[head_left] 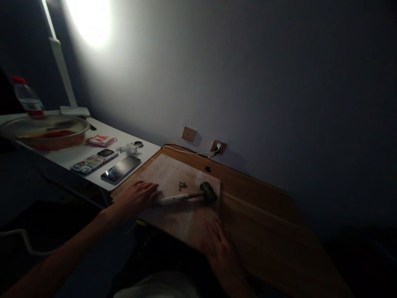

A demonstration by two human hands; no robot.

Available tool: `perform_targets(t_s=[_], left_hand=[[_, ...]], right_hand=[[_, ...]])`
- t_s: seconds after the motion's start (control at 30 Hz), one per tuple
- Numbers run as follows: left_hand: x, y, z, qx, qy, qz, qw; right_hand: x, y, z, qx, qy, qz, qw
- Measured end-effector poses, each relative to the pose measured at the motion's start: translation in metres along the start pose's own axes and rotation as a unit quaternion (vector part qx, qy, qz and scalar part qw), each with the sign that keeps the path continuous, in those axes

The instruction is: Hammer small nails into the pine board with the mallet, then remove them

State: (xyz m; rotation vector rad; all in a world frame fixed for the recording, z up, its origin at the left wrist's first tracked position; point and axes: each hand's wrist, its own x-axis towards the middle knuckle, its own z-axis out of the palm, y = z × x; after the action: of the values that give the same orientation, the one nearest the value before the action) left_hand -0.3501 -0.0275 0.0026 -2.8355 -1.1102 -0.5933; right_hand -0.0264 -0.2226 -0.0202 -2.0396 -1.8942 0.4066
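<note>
While the left hand (140, 195) lies flat with its fingers stretched out and close together, the right hand (221, 252) meets the near right edge of the board (189, 225), its fingers a little spread; neither holds anything. Between them on the board rests the mallet (186, 196), its pale grip end just beside the left hand, though I cannot tell whether they touch, and its dark head toward the right edge. Beyond the handle sits a small heap of metal bits (182, 186), too dim to identify. The step in hand seems to be steadying the board, best done, I judge, with light, even pressure from both palms, the left fingers kept clear of the handle so that the mallet does not swing and scatter the bits. Under the board is a wooden table (263, 236); on the left a white table (150, 153) adjoins it, bearing a phone (120, 169), a patterned case (88, 164), a pack (101, 141), crumpled plastic (127, 148), a bowl (76, 138) and a bottle (29, 99). Behind, a lamp (63, 70) stands by one bright patch on the wall (248, 82), leaving the board dim, and a white plug (218, 146) sits in the right-hand socket (214, 145).
</note>
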Motion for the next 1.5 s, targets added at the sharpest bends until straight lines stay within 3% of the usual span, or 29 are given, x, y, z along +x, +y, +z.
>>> perform_targets(t_s=[0.23,0.3,0.5,0.67,0.8,0.9,1.1,1.27,1.4,1.5], left_hand=[[-0.017,-0.045,-0.006,0.061,-0.004,-0.165,0.984],[-0.019,-0.048,-0.004,0.063,-0.017,-0.192,0.979],[-0.015,-0.039,-0.005,0.058,-0.014,-0.195,0.979],[-0.011,-0.013,-0.010,0.062,-0.032,-0.126,0.990],[-0.011,0.025,-0.006,0.071,-0.059,-0.012,0.996],[-0.009,0.055,-0.003,0.039,-0.063,0.063,0.995],[0.010,0.092,0.002,-0.016,-0.079,0.080,0.994],[0.030,0.106,0.010,0.036,-0.069,0.069,0.995],[0.056,0.117,0.014,0.059,-0.071,0.085,0.992],[0.084,0.128,0.024,0.023,-0.089,0.145,0.985]], right_hand=[[0.012,-0.018,-0.003,-0.066,-0.003,-0.031,0.997],[0.012,-0.019,-0.001,-0.082,0.009,-0.048,0.995],[0.013,-0.023,-0.004,-0.091,0.001,-0.090,0.992],[0.008,0.004,-0.003,-0.067,0.063,-0.075,0.993],[-0.007,0.049,-0.007,-0.013,0.154,-0.021,0.988],[-0.026,0.085,-0.022,0.021,0.192,0.051,0.980],[-0.062,0.125,-0.052,0.053,0.233,0.136,0.961],[-0.063,0.117,-0.047,0.056,0.264,0.163,0.949],[-0.046,0.087,-0.046,0.096,0.217,0.129,0.963],[-0.030,0.059,-0.052,0.099,0.161,0.104,0.976]])
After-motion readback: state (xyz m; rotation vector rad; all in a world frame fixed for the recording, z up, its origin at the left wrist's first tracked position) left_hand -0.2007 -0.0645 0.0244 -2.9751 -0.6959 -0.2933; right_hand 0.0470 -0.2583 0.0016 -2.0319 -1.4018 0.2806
